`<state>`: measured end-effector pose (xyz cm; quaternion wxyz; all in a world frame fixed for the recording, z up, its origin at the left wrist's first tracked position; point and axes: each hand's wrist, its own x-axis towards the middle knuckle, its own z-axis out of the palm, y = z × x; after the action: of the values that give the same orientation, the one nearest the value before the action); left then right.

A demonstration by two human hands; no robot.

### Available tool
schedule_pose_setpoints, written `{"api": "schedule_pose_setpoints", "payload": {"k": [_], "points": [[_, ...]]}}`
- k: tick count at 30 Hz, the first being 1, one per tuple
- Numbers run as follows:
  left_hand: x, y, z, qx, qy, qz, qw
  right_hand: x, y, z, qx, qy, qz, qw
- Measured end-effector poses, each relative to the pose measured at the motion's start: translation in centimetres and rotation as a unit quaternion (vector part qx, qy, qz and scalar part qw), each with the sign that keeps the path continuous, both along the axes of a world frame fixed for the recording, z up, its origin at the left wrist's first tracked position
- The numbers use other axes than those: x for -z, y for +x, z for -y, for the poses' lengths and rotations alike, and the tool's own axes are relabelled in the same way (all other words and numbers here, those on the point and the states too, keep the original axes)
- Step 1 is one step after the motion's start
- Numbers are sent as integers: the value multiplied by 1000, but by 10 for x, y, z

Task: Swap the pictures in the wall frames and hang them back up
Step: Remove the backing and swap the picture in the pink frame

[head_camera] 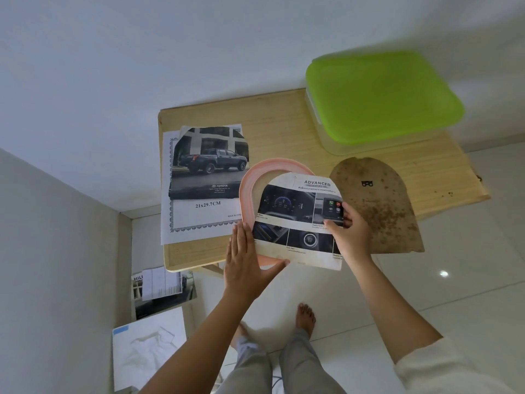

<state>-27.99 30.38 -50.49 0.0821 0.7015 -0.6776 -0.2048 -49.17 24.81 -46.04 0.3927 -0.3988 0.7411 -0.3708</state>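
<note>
Pink arched frame (250,183), lime-green lid (383,98)

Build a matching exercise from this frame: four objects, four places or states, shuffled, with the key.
Objects
1. pink arched frame
2. dashboard picture
3. brown backing board
4. green-lidded box

Places or states
a. at the far right of the wooden table
b. pinched at its right edge by the right hand
c. under the flat fingers of the left hand
d. lying right of the frame, touched by neither hand

Pairs: 1-c, 2-b, 3-d, 4-a
</note>
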Motion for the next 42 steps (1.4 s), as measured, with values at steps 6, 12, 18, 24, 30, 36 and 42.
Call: {"api": "schedule_pose_setpoints", "payload": {"k": [6,12,18,24,30,36,42], "points": [[-1,0,0,-4,-6,-6,1000,3,6,-9,36,-13,149,988],[2,4,0,14,6,-4,1000,5,-1,-16,-21,-18,188,982],[1,13,1,43,5,-44,998,-6,-2,-10,-48,-44,144,987],[-9,7,10,9,-14,-94,995,-27,2,-7,-113,-83,117,983],[-38,-33,38,-45,-42,-297,953,-59,-22,1,-154,-121,155,968],[-70,-119,79,-136,-52,-461,876,-76,-119,23,-122,-125,149,973],[-66,-236,97,-170,-37,-511,842,-60,-243,48,-91,-68,135,984]]}}
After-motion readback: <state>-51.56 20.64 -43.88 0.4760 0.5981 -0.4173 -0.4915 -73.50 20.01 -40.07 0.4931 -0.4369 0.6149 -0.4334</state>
